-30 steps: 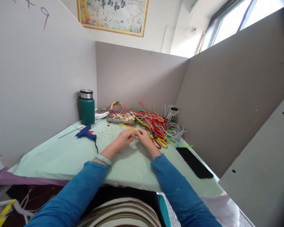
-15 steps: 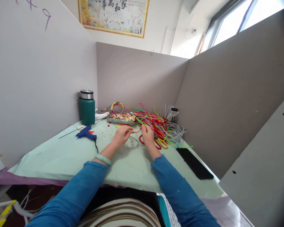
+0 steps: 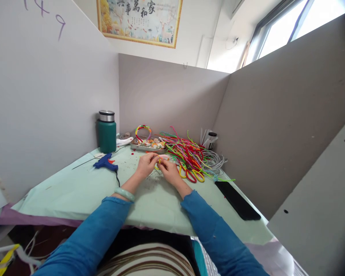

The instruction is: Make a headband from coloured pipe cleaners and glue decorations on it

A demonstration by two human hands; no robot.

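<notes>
My left hand and my right hand meet over the middle of the table, fingertips pinched together. Between them is a small colourful pipe cleaner piece, with pink, yellow and orange showing. The fingers cover much of it, so its full shape is hidden. To the right of my right hand lie red and yellow bent loops, at the edge of a heap of many-coloured pipe cleaners. Behind my hands, a metal tray holds small flat pieces, and a multicoloured wrapped ring stands in it.
A blue glue gun lies at the left with its cord trailing. Behind it stands a green bottle. Coiled grey wire and a black flat slab are on the right. Grey partitions enclose the table.
My right hand has moved left and now meets my left hand at the pipe cleaner piece. The yellow and red loops are more exposed. The view has shifted slightly.
</notes>
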